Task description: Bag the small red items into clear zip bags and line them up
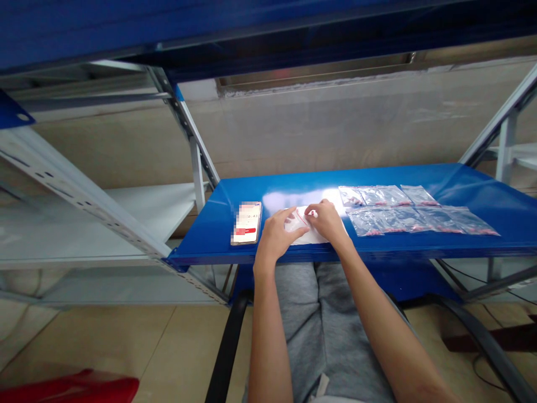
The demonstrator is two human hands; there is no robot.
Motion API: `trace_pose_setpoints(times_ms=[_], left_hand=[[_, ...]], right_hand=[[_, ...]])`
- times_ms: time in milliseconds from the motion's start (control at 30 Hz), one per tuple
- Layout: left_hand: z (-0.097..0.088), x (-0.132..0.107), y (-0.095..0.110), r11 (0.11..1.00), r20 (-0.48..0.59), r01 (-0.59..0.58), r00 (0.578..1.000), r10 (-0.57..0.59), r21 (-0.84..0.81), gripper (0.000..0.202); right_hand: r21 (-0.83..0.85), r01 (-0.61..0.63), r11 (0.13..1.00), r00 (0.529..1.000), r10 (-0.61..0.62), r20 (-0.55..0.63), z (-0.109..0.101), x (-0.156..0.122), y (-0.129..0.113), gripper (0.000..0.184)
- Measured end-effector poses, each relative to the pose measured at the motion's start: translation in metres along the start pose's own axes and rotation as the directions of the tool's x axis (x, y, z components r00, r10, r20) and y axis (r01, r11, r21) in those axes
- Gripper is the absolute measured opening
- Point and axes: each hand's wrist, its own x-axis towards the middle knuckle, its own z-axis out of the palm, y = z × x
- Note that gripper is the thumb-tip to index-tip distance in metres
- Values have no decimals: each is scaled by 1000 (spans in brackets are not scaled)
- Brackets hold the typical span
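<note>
My left hand (276, 234) curves around a small clear zip bag (298, 219) with a red line along its mouth, thumb and fingers at its sides. Beside it, my right hand (326, 220) is closed in a pinch at the bag's mouth, a tiny red piece (312, 213) at its fingertips. What kind of piece it is, I cannot make out. Under both hands lies a white sheet (310, 238) near the front edge of the blue shelf (293, 178).
To the right, clear bags (403, 219) with small red contents lie in two rows. A phone (247, 224) with its screen lit lies left of my hands. Metal uprights (84, 190) frame the shelf, and a blue panel (268, 33) hangs overhead. Chair armrests (230, 347) flank my legs.
</note>
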Motion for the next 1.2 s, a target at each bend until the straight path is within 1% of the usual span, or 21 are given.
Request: trace_pose_setpoints(times_ms=[67, 133, 200, 267, 333, 400, 467, 567, 667, 733, 800, 867, 967, 1067, 1200], left_hand=[[0, 0, 0, 1000, 1, 4, 1000, -4, 5, 56], [0, 0, 0, 1000, -1, 6, 1000, -6, 7, 57], [0, 0, 1, 1000, -3, 11, 1000, -11, 8, 57], [0, 0, 1, 1000, -4, 17, 1000, -17, 9, 58], [-1, 0, 2, 1000, -7, 21, 1000, -21, 6, 57], [-1, 1, 3, 1000, -9, 20, 1000, -20, -1, 57], [0, 1, 3, 1000, -8, 16, 1000, -17, -13, 57], [1, 1, 3, 999, -8, 7, 1000, -7, -35, 58], [2, 1, 1, 999, -9, 2, 1000, -2, -41, 57], [2, 1, 1, 999, -12, 2, 1000, -2, -37, 57], [2, 0, 0, 999, -16, 2, 1000, -2, -35, 57], [2, 0, -1, 999, -21, 4, 1000, -5, -36, 56], [2, -1, -2, 1000, -26, 5, 1000, -6, -28, 56], [2, -1, -3, 1000, -28, 3, 1000, -4, -12, 56], [3, -1, -3, 1000, -21, 9, 1000, -9, -7, 56]], right_hand=[[-12, -2, 1000, 1000, 2, -13, -2, -1, -3, 21], [13, 8, 1000, 999, -8, -40, -6, -2, -6, 20], [98, 32, 995, 997, -25, -66, -13, -4, -9, 18], [222, 63, 973, 996, -48, -75, -21, -8, -12, 18], [335, 97, 937, 995, -81, -63, -30, -11, -15, 20], [408, 126, 904, 992, -120, -41, -36, -14, -17, 24], [443, 147, 884, 987, -158, -12, -38, -15, -19, 26], [453, 168, 876, 979, -203, 31, -36, -15, -20, 28], [442, 178, 879, 977, -211, 27, -34, -14, -18, 32], [417, 154, 896, 987, -162, -15, -32, -12, -14, 29], [340, 107, 934, 994, -89, -69, -29, -12, -9, 23], [213, 58, 975, 994, -37, -101, -23, -12, -3, 20], [61, 4, 998, 996, 1, -87, -13, -14, 3, 21], [-8, -31, 999, 998, 31, -55, -7, -16, 2, 24], [-82, -56, 995, 998, 52, -45, -7, -18, -3, 25]])
